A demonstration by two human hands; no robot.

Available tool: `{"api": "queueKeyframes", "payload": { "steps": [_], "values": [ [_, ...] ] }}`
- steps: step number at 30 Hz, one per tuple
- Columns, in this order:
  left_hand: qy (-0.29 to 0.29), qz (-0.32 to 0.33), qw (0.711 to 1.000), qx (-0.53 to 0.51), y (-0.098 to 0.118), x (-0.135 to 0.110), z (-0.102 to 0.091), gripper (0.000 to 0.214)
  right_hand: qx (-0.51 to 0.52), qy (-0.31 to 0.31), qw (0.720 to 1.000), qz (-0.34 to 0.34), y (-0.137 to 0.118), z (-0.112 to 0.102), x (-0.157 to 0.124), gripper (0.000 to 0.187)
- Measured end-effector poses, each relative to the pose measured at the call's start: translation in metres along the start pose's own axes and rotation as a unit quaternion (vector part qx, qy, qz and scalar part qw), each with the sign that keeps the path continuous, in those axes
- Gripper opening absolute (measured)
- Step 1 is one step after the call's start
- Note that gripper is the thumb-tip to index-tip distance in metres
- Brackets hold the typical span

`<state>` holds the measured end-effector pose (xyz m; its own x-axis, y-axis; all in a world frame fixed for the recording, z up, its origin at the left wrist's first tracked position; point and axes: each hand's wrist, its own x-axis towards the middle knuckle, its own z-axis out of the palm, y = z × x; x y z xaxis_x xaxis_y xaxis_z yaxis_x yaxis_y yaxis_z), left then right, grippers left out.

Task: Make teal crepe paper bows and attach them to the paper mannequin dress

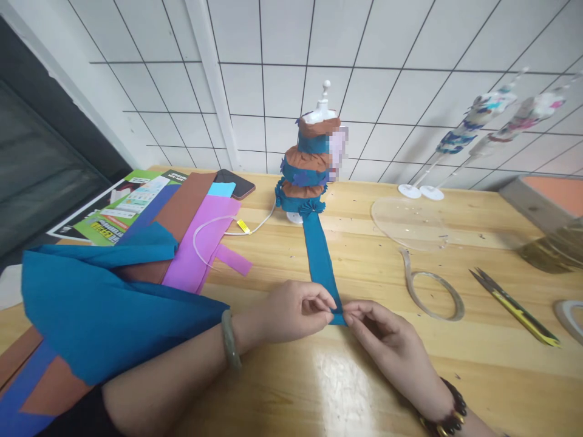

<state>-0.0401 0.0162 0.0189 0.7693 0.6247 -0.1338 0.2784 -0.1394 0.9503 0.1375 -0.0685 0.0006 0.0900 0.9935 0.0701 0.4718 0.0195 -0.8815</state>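
Observation:
A long teal crepe paper strip [320, 249] runs across the table from the foot of a small dress form toward me. At its near end, my left hand [296, 309] pinches the left edge between thumb and fingers. Opposite it, my right hand [385, 340] pinches the right edge, fingertips close to the left ones. The near end looks folded over between them. The dress form [306, 161] stands upright, wrapped in tiers of brown and teal paper with ruffled trim, and a teal pleated rosette [312, 207] sits at its base, beside the strip's far end.
Teal [104, 303], brown and pink [204, 237] paper sheets pile up on the left, near a phone [234, 183] and a white cable [195, 237]. Tape [435, 295], yellow-handled scissors [514, 306], a clear disc [407, 223] and two decorated forms [478, 121] are on the right.

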Motion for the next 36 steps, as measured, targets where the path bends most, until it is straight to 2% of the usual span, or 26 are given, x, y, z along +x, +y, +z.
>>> {"api": "queueKeyframes", "payload": {
  "steps": [8, 15, 21, 26, 36],
  "values": [
    [0.040, 0.001, 0.999, -0.020, -0.004, 0.001, 0.005, 0.012, 0.008, -0.005, 1.000, -0.007, 0.000, -0.001, -0.001, 0.017],
    [0.037, 0.014, 0.999, -0.001, -0.005, 0.002, 0.004, 0.015, -0.012, -0.040, 0.996, -0.077, -0.006, -0.002, 0.001, 0.012],
    [0.022, 0.011, 0.999, 0.034, -0.001, 0.000, 0.001, 0.021, -0.006, -0.020, 0.998, -0.067, -0.005, -0.001, 0.003, 0.015],
    [0.029, 0.017, 0.999, 0.018, -0.007, 0.001, 0.002, 0.020, -0.007, -0.013, 0.997, -0.070, -0.004, -0.003, 0.003, 0.017],
    [0.058, 0.010, 0.998, 0.000, -0.008, 0.003, 0.003, 0.020, -0.045, -0.002, 0.990, -0.134, 0.002, -0.003, 0.002, 0.023]
  ]
}}
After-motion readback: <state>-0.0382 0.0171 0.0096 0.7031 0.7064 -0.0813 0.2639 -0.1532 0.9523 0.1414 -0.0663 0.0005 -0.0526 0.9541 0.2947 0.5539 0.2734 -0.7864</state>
